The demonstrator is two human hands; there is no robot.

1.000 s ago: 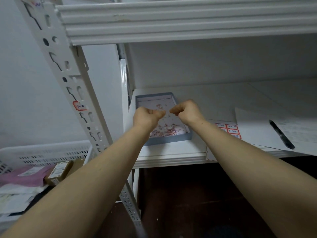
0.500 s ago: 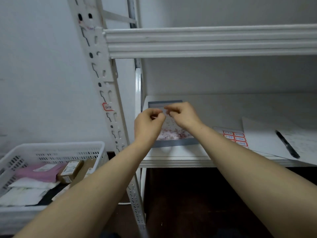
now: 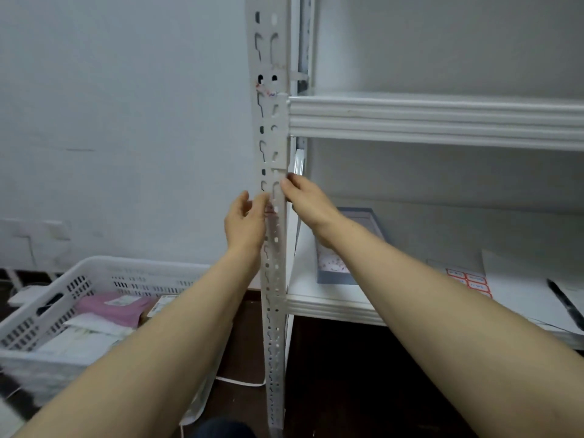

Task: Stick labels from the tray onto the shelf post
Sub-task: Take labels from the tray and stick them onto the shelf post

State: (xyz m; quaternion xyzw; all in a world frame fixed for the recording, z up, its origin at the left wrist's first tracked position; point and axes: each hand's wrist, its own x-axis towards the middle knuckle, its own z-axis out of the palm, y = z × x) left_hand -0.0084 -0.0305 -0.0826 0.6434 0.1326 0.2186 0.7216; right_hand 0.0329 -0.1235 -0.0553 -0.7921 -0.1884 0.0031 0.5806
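- White basket [image 3: 94, 279], far left on the floor: holds packets and plays no part in this step.
- Left hand [image 3: 245, 222]: half a second ago it worked over the tray; now it is raised against the left face of the shelf post [image 3: 273, 279]. Its fingers [image 3: 262, 200] are fairly straight and press flat on the metal, thumb apart.
- Label [image 3: 269, 209]: only a small reddish edge shows between those fingers and the post. It is judged to be the label now being laid on; its alignment cannot be told.
- Right hand [image 3: 308, 200]: also moved from the tray to the post. Thumb and curled fingers close narrowly on the post's right edge, just above the left hand; whether they also touch the label cannot be told.
- Tray [image 3: 335, 276]: on the lower shelf behind the right forearm, with loose labels inside.
- Label sheet [image 3: 471, 281] and pen [image 3: 565, 306]: lying further right.
- Assessment: pick-up is complete and placement is under way; pressing flat remains.
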